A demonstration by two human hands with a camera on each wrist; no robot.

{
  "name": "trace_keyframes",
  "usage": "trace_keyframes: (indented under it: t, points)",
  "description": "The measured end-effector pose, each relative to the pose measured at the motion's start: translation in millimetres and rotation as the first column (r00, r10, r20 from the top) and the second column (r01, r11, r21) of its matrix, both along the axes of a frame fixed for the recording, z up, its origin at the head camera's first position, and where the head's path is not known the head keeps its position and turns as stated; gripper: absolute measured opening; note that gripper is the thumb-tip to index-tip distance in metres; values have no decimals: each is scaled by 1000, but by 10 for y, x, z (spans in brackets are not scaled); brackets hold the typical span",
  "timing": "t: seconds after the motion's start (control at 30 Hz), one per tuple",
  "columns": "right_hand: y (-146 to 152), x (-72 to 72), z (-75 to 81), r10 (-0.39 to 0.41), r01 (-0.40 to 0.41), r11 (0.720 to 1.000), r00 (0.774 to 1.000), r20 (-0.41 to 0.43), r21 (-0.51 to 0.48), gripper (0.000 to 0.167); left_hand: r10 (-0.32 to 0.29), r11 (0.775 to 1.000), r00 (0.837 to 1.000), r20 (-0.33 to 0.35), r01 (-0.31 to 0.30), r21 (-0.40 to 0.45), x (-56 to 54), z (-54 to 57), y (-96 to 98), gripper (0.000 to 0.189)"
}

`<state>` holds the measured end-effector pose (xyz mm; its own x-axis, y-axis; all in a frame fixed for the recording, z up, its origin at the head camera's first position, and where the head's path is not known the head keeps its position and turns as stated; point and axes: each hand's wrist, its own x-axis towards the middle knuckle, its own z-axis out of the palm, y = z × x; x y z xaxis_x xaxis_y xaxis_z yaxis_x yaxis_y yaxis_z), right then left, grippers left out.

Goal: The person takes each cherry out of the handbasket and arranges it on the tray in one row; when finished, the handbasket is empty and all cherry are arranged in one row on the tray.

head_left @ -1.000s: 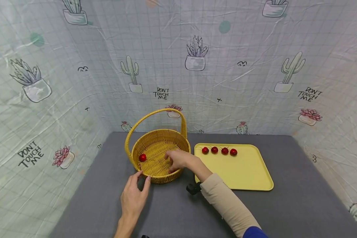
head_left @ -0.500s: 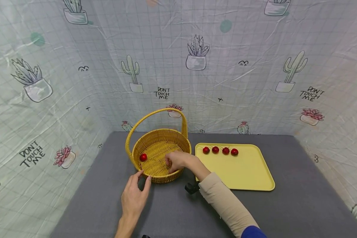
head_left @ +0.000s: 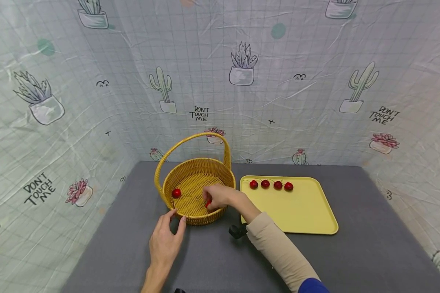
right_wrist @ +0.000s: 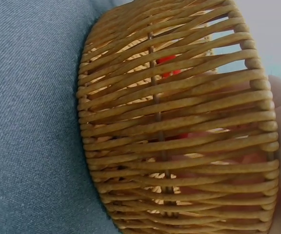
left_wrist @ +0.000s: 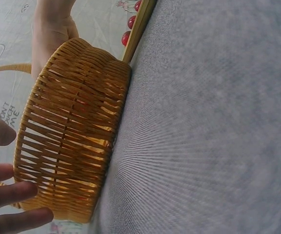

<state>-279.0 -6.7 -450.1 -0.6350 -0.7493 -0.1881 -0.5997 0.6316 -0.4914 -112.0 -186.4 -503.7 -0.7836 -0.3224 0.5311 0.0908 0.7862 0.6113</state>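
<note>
A yellow-brown wicker basket [head_left: 199, 220] with a tall arched handle stands on the grey table. My right hand [head_left: 220, 195] reaches over its right rim and pinches a red cherry [head_left: 208, 203], low inside the basket. Another cherry [head_left: 176, 193] lies on the basket floor toward the left. At the front left rim is my left hand [head_left: 164, 242], thumb and fingers spread, fingertips right at the wicker. In the left wrist view, its fingers [left_wrist: 13, 195] extend beside the basket wall. The weave partly hides my right fingers and the red fruit in the right wrist view.
A yellow tray [head_left: 297, 211] lies just right of the basket, partly under my right forearm in the head view. Several cherries [head_left: 265, 184] with stems sit in a row along its back edge. A cactus-print cloth [head_left: 271, 97] hangs behind and beside the table.
My right fingers have closed on the cherry inside the basket, and its red side now shows between them. My left hand, the basket and the tray stay where they were.
</note>
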Motion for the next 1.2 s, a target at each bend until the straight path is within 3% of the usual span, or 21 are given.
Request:
trace_keyframes:
  t: [0.3,0.57,1.2]
  points:
    - [65,-3,1,-34,28,992,998,-46,-123,28,-3,1000,1000,2,3,0,-6,5,10,39]
    - [128,-8,8,-43,22,973,995,-90,-229,21,-9,1000,1000,-5,9,-5,-17,8,23,39]
    - [442,14,187,-105,50,946,982,-156,-320,25,1,1000,1000,-1,-1,2,3,6,14,40]
